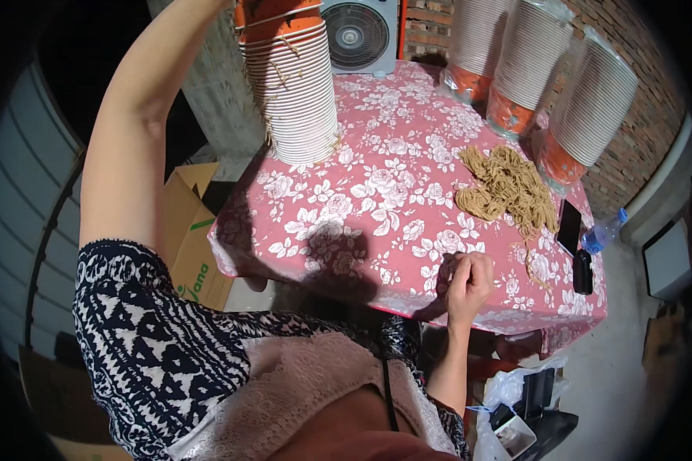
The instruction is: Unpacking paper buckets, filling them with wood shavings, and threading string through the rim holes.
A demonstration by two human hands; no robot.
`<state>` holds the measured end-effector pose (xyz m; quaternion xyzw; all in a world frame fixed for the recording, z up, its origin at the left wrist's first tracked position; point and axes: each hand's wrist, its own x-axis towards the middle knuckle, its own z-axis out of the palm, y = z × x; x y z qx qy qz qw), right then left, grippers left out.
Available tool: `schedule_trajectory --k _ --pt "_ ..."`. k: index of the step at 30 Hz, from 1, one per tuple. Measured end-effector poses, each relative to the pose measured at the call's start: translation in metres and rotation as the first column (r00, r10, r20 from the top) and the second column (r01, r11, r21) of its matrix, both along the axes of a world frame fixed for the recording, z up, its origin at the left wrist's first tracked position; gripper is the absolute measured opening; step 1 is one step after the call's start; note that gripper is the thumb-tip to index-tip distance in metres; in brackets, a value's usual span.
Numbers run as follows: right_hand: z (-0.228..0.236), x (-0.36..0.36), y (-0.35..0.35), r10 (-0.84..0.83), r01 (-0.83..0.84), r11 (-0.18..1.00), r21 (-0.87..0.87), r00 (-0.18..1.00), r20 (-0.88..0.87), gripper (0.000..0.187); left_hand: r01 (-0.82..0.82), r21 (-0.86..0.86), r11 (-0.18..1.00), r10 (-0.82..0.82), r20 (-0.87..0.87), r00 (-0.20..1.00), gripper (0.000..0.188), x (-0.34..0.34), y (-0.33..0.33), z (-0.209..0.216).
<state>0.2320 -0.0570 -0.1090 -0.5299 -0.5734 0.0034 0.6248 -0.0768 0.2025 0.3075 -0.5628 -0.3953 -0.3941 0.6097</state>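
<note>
We see a floral pink table (392, 192) against brick; our left hand, hidden at twelve o'clock, unreadable on the cup stack (296, 92); right hand (469, 280) fisted, empty.

i see a tall stack of white paper cups (296, 92) with orange bases, upside down and tilted, twine strands hanging off it, above the counter's far-left corner.
</note>
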Motion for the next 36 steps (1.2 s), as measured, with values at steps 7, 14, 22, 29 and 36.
schedule_trajectory --k 7,14,22,29,36 --pt "0.003 -0.007 0.001 0.007 -0.007 1.0 -0.005 1.0 0.003 0.011 -0.002 -0.813 0.583 0.028 0.018 0.999 0.042 -0.046 0.03 -0.018" --pt "0.0 -0.006 -0.003 -0.002 0.002 0.999 -0.046 1.0 -0.001 0.01 -0.096 -0.354 0.93 0.049 -0.138 0.989 0.03 -0.022 0.013 -0.067" --pt "-0.002 -0.004 0.0 -0.026 0.026 1.0 -0.012 1.0 -0.013 0.007 -0.042 -0.088 0.995 0.022 -0.217 0.976 0.034 -0.005 -0.002 -0.08" --pt "-0.002 -0.008 0.003 -0.001 0.001 1.0 0.005 1.0 0.009 0.006 0.096 0.059 0.994 -0.091 -0.077 0.993 0.04 -0.019 0.01 -0.111" --pt "-0.001 -0.001 -0.001 -0.019 0.019 0.999 -0.041 1.0 -0.002 0.009 0.443 -0.694 0.568 -0.583 0.042 0.812 0.04 0.065 -0.076 -0.267"
